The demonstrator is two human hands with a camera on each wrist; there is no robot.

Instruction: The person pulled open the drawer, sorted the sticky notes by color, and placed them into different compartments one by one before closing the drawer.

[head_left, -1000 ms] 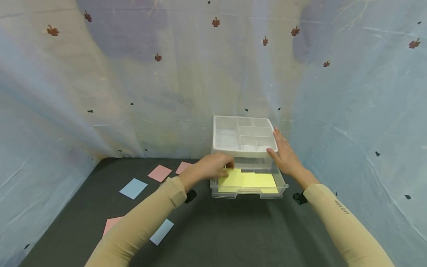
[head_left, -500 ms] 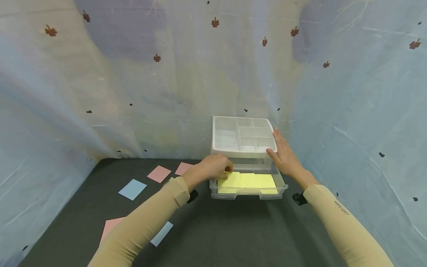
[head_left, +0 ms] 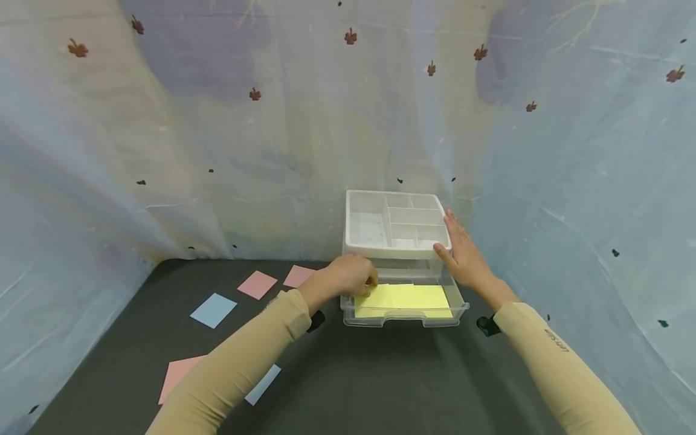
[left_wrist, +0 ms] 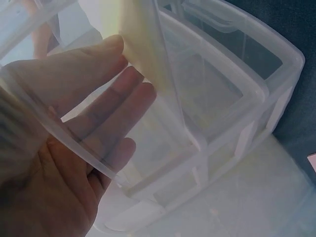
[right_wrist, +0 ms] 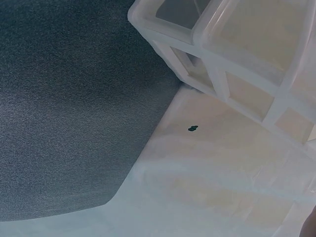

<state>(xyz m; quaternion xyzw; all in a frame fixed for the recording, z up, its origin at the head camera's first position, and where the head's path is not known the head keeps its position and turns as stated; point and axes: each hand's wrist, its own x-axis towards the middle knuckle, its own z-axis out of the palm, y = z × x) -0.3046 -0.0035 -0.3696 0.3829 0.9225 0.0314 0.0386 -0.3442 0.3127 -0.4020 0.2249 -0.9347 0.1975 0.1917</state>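
A white drawer organizer [head_left: 394,249] with a divided top tray stands at the back, its clear drawer [head_left: 405,322] pulled out toward me. Several yellow paper squares [head_left: 415,299] lie overlapping inside. My left hand [head_left: 347,277] reaches over the drawer's left side and pinches the leftmost yellow square; in the left wrist view, thumb and fingertips meet a yellow sheet [left_wrist: 143,44] behind the clear wall. My right hand [head_left: 466,258] rests with straight fingers along the organizer's right side, thumb at the top rim. Only a sliver of that hand shows in the right wrist view.
Pink paper squares [head_left: 257,284] and blue paper squares [head_left: 214,310] lie on the dark table [head_left: 380,380] to the left, some partly covered by my left sleeve [head_left: 239,362]. A patterned curtain [head_left: 304,151] hangs right behind the organizer and along both sides.
The leftmost yellow square has come down lower into the drawer, its top edge now nearly level with the others. My left hand has sunk slightly with it; the right hand has stayed put.
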